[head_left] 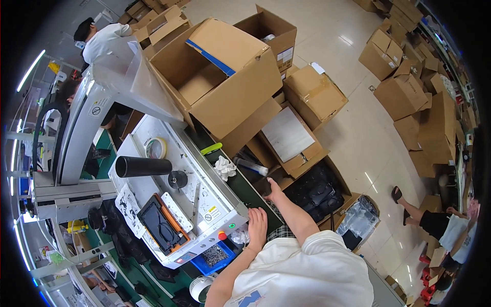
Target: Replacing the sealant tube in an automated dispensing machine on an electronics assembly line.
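Observation:
My left hand (257, 226) lies flat, palm down, on the dark green belt (240, 185) at the corner of a white machine (197, 202), beside its green-lit button (231, 225) and red button (222, 235). It holds nothing. My right hand (273, 190) reaches further out, fingers spread, to the belt's edge by a cardboard box of black items (319, 194). It is empty too. A crumpled white cloth (224, 168) and a yellow-green pen-like tool (211, 149) lie on the belt beyond my hands.
On the machine sit a black cylinder (143, 166), a tape roll (156, 148) and a black tray in an orange frame (161, 225). A blue bin of screws (215, 256) is below. A large open cardboard box (220, 77) stands ahead. A person (105, 43) works far left; another (442, 225) sits right.

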Demonstrator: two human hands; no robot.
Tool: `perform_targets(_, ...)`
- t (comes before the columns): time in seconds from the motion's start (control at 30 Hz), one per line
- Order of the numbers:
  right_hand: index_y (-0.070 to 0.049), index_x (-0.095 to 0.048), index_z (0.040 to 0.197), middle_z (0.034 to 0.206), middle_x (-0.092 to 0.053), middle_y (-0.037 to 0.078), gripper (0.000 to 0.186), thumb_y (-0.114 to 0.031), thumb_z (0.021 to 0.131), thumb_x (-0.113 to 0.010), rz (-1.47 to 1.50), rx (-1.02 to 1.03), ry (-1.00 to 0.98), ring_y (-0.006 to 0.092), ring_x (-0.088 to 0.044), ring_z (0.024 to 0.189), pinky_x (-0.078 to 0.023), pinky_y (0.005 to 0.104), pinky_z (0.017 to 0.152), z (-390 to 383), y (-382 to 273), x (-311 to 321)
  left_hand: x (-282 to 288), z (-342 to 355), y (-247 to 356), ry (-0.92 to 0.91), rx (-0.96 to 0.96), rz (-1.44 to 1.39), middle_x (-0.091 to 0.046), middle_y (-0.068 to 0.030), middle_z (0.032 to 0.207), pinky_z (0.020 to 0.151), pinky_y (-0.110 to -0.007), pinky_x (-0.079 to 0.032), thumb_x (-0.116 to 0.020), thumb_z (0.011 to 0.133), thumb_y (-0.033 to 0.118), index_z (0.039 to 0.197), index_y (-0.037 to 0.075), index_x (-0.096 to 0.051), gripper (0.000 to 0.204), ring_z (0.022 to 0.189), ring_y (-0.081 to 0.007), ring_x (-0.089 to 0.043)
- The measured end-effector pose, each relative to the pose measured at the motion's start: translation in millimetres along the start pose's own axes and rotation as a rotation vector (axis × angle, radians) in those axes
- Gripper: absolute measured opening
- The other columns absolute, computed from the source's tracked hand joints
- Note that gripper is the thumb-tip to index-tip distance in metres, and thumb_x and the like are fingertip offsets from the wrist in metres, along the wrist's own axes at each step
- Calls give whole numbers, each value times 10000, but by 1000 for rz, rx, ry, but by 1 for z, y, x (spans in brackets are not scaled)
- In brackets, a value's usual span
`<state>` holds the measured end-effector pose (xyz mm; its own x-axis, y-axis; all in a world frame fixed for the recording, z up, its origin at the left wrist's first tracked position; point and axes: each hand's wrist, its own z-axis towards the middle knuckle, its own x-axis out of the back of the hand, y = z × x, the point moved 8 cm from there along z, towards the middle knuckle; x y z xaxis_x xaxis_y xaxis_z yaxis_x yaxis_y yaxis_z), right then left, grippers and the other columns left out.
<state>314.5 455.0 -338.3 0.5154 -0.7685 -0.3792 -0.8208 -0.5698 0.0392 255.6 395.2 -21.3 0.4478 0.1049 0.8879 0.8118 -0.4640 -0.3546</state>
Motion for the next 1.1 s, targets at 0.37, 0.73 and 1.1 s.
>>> perform_targets(0.37,-112,-597,1006,925,-667,48,191,-220,854,-640,-223,302,311,187,-667,862,-521,334,759,-112,-39,144,-15,-9,-7,22,-31,45,-560,-167,1138,1098,-452,-249,-441,880,211,1149,-3,-558,363,1122,-300,-507)
perform_targets(0.73,-69,-592,1014,869,-667,77,190,-201,878,-580,6,514,476,190,-662,806,-521,340,714,-232,9,253,-44,-77,18,139,-525,-249,-574,-40,862,646,-367,-468,-544,794,164,834,117,-610,91,839,-202,-605)
perform_targets(1.1,-86,-585,953,845,-683,59,123,-183,877,-585,13,444,404,172,-679,765,-561,350,651,-259,63,275,53,-117,-25,441,-490,-403,-532,-39,852,658,-339,-458,-569,769,148,828,118,-585,68,823,-202,-577)
